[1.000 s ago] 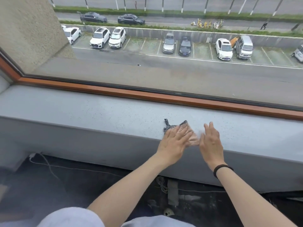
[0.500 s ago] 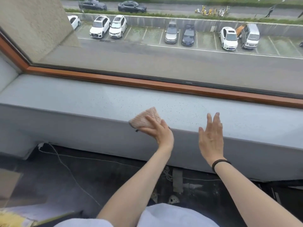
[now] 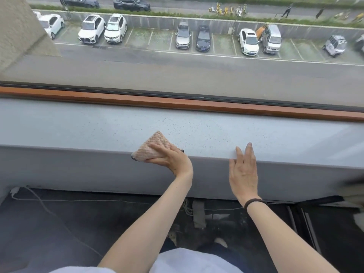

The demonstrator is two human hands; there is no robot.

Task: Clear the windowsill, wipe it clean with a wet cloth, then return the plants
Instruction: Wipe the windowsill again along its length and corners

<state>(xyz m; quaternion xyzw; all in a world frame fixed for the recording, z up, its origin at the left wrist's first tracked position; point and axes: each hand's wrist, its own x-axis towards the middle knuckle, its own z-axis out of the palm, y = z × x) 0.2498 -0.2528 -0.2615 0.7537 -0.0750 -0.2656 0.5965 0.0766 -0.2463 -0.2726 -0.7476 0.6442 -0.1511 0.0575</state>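
A pale grey speckled windowsill [image 3: 216, 133] runs across the view below a wooden window frame. My left hand [image 3: 173, 158] grips a folded pinkish textured cloth [image 3: 151, 148] at the sill's front edge, the cloth lying on the sill top. My right hand [image 3: 243, 168] is flat with straight fingers against the front edge of the sill, to the right of the cloth, holding nothing. A dark band circles the right wrist. No plants are in view.
An orange-brown window frame [image 3: 197, 105] borders the back of the sill, with glass above it. Below the sill lies a dark floor [image 3: 78, 217] with a white cable [image 3: 39, 200]. A blurred object [image 3: 354, 194] sits at the right edge.
The cloth was gathered from under both hands into my left hand alone and carried left along the sill's front edge. My right hand let go and lowered to the edge.
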